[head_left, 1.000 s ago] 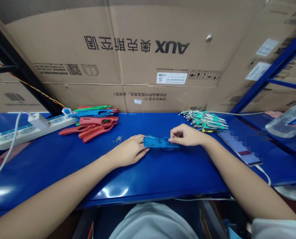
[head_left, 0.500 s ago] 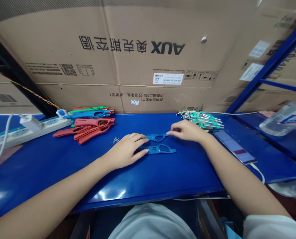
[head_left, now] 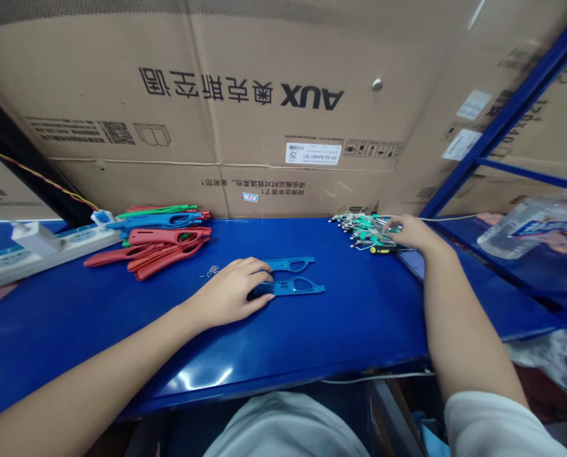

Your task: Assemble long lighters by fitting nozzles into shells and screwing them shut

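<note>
Two blue plastic shell pieces lie side by side on the blue table, an upper one (head_left: pixel 290 263) and a lower one (head_left: pixel 300 287). My left hand (head_left: pixel 238 291) rests over their left ends, its fingers spread and touching them. Over at the back right, my right hand (head_left: pixel 407 231) reaches into a pile of teal and silver parts with white wires (head_left: pixel 366 227). Its fingertips are at the pile's right side, and what they may pinch is too small to make out. Several small metal pins (head_left: pixel 212 271) lie left of my left hand.
Red, blue and green shells (head_left: pixel 169 238) are heaped at the back left, beside a white power strip (head_left: pixel 49 254). A yellow-handled tool (head_left: pixel 383 250) and a phone (head_left: pixel 413 261) lie near my right hand. Cardboard (head_left: pixel 245 139) stands behind; a plastic bottle (head_left: pixel 521 228) is at right.
My right hand has moved from the right end of the upper blue piece to the teal-and-silver pile, and its arm now partly covers the phone. My left hand stays on the blue pieces.
</note>
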`<action>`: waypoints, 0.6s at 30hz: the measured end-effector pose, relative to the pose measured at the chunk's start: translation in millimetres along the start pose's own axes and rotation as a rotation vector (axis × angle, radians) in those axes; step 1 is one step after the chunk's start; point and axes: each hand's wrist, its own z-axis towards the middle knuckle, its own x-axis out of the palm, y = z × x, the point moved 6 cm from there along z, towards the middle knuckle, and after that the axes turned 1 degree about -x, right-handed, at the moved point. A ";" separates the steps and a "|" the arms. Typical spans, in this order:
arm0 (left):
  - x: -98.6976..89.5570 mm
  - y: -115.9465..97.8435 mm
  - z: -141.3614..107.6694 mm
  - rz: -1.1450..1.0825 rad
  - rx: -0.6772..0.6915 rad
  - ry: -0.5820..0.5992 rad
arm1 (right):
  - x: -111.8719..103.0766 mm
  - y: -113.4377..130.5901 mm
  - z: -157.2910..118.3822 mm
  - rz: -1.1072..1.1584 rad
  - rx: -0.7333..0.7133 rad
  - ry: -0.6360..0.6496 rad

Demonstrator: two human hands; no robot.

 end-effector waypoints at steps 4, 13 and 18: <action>0.5 1.7 -0.4 -0.109 -0.008 0.010 | 8.0 -2.7 3.7 0.033 -0.004 0.018; 0.7 3.1 -1.2 -0.138 -0.017 0.020 | 10.0 -9.0 3.9 0.036 0.096 0.004; -0.3 3.4 -1.3 -0.139 -0.025 0.020 | 5.2 -1.3 -0.4 0.016 0.134 0.000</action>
